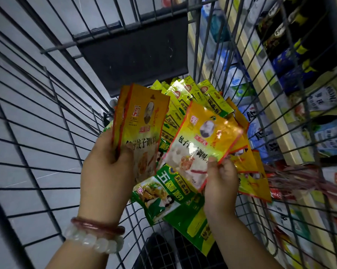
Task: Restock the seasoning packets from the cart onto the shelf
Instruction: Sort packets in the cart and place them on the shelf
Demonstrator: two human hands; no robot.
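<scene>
Hands sort stock above a black wire cart (47,121): left hand (107,167) grips upright orange foil seasoning packets (142,121), right hand (220,183) pinches another (200,144), likely gathering one flavour for the shelf (276,117) alongside; green-yellow packets (169,193) remain below.

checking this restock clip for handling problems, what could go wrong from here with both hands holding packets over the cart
1. The right hand pinches only the bottom corner of a glossy orange packet, so it may slip back into the wire cart.
2. The left hand holds a small stack of orange packets; adding more could fan them out and spill them.
3. Green packets lie mixed in the pile, so a wrong kind could get picked up.
</scene>
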